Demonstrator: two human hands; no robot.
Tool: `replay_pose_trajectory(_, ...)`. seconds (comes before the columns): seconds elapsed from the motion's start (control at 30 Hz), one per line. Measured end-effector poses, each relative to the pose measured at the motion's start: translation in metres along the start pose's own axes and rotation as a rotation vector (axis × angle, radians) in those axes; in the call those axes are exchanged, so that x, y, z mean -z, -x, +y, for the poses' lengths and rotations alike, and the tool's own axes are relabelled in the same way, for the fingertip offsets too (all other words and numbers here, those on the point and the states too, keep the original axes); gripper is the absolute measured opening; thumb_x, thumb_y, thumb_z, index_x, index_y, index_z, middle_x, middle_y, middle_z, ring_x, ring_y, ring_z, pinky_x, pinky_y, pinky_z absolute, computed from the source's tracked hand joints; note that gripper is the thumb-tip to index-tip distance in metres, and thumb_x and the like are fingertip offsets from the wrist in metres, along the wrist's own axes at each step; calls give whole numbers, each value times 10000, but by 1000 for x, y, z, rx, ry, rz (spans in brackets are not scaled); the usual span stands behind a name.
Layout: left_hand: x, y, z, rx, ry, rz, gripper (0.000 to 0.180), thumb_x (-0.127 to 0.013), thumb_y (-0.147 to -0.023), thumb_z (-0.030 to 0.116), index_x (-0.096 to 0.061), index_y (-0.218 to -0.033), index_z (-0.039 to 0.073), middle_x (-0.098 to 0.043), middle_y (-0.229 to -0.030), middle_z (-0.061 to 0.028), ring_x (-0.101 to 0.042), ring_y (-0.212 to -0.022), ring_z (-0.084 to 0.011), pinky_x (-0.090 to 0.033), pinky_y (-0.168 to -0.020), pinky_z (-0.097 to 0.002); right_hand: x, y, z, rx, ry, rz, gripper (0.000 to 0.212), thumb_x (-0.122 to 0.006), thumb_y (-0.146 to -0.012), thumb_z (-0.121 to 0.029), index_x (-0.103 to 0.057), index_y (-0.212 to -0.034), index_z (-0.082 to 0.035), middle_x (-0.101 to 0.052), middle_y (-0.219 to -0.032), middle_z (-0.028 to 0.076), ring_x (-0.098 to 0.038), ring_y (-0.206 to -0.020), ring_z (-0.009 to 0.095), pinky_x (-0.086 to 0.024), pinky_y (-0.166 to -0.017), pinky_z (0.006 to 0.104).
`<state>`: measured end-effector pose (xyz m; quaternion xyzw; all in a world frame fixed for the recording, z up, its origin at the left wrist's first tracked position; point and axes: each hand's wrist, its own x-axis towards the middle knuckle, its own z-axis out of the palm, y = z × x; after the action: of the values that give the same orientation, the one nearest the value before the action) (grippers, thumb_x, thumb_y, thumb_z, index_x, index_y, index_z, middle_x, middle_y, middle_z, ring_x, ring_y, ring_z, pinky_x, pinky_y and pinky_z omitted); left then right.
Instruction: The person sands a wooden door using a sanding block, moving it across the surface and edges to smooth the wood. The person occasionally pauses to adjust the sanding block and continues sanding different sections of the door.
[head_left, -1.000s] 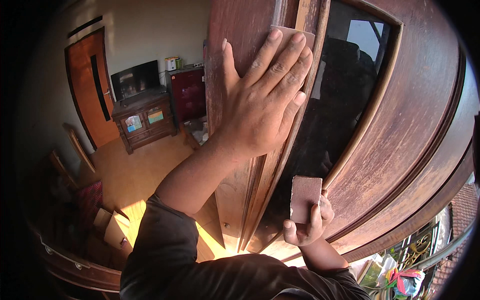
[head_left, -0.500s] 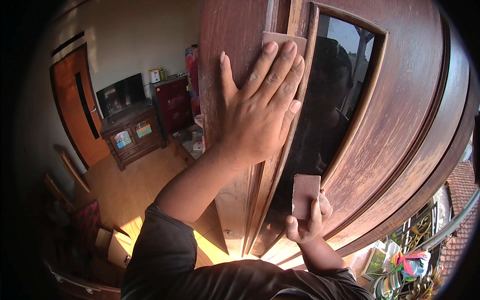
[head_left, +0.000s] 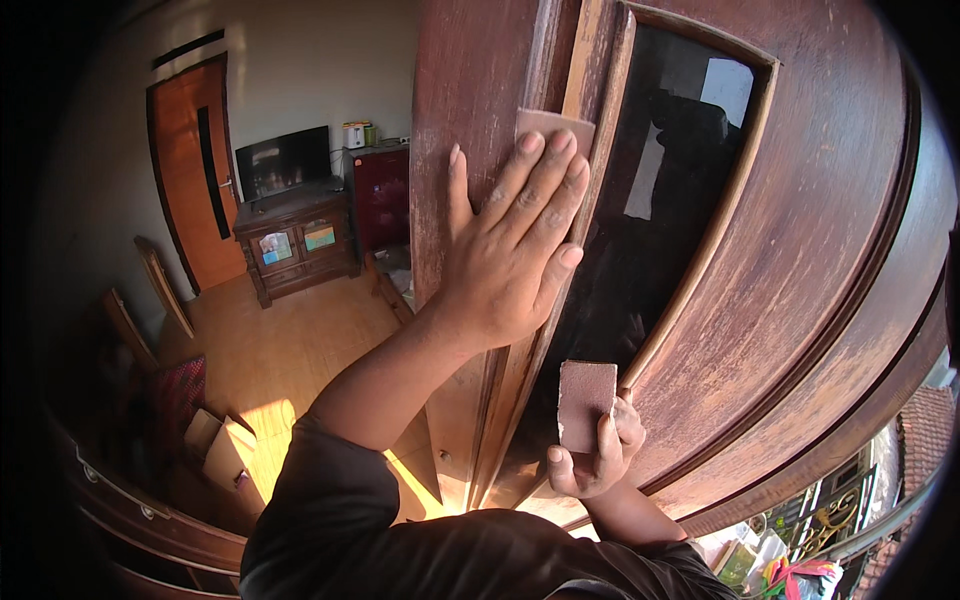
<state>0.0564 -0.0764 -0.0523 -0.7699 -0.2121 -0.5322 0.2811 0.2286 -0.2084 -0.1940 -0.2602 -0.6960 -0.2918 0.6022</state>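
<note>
Fingers outstretched, my left hand point(head_left: 515, 245) lies flat on the moulding of a worn brown wooden door point(head_left: 790, 270). Under its fingertips it presses a piece of sandpaper point(head_left: 557, 124), whose upper edge sticks out; the rest is hidden. Lower down, in front of the door's dark glass pane point(head_left: 665, 130), my right hand point(head_left: 605, 460) grips a second, rectangular piece of sandpaper point(head_left: 586, 400) between thumb and fingers. Bare, pale wood shows in patches through the door's darker finish.
Inside at left are a wooden cabinet point(head_left: 295, 240) with a television point(head_left: 283, 165), an orange door point(head_left: 190, 180) and a cardboard box point(head_left: 228, 450) on the sunlit floor. Outside at lower right, a metal railing point(head_left: 890, 525) and colourful bags point(head_left: 800, 578) show beside the door.
My left hand and its sandpaper have slid down along the moulding. My right hand has shifted slightly left and down with its sandpaper. The view has turned a little to the left.
</note>
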Motion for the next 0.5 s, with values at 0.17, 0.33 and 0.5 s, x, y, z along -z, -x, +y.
replay_pose_trajectory(0.17, 15, -4, 20, -49, 69, 127, 683, -350, -1083, 443, -209, -1652, 92, -264, -1700, -120, -178, -1591, -291, 35, -1218, -688, -3, 4, 2, -13, -99, 54, 703, -718, -915, -308, -472, -1484, 22, -509, -1283, 199, -571, -1207, 388, -416, -1124, 539)
replay_pose_trajectory(0.33, 6, -58, -20, -7, -113, 129, 766, -365, -1068, 527, -155, -1659, 88, -256, -1703, -114, -183, -1589, -289, 18, -1230, -664, -4, 5, 3, -7, -132, 34, 707, -716, -917, -315, -471, -1486, 26, -504, -1285, 197, -571, -1207, 391, -409, -1129, 540)
replay_pose_trajectory(0.5, 21, -21, 9, -48, 19, 65, 918, -335, -1022, 662, -119, -1651, 30, -242, -1692, -190, -166, -1590, -335, 41, -1221, -667, -4, 4, 3, 22, -125, 49, 727, -718, -915, -324, -462, -1502, 19, -502, -1301, 189, -590, -1176, 375, -435, -1096, 547)
